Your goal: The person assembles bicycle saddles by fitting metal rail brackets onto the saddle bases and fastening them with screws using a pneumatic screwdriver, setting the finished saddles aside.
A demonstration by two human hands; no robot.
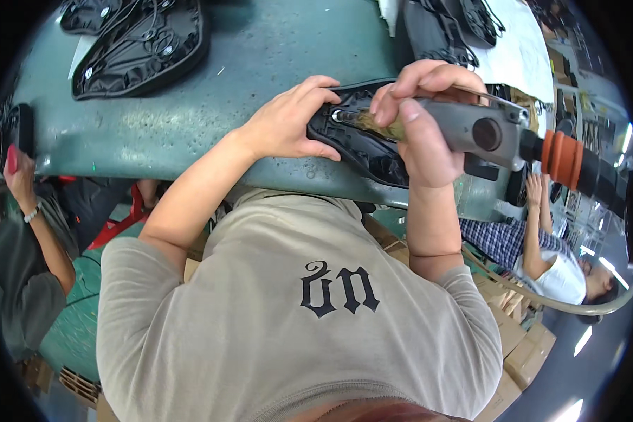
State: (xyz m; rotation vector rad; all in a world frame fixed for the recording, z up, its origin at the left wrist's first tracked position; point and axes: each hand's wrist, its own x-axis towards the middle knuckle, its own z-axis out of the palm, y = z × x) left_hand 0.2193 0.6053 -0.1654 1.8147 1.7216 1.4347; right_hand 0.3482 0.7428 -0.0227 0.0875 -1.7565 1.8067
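On the green table lies a black padded shell (372, 156), hollow side up, shaped like a small seat. My left hand (286, 121) grips its left end, fingers over the far edge and thumb on the near side. In my right hand (429, 126) is a grey power screwdriver (481, 130) with an orange ring, held sideways with fingers wrapped around its front. Its bit points left and meets a small round metal fastener (337, 116) inside the shell. My right hand and the tool hide part of the shell's right end.
Larger black padded shells (147, 53) with cords lie at the far left of the green table (274, 42). More black pieces (443, 35) rest on white sheeting at the far right. Co-workers sit at left (28, 232) and right (555, 260). Cardboard boxes (531, 352) stand below right.
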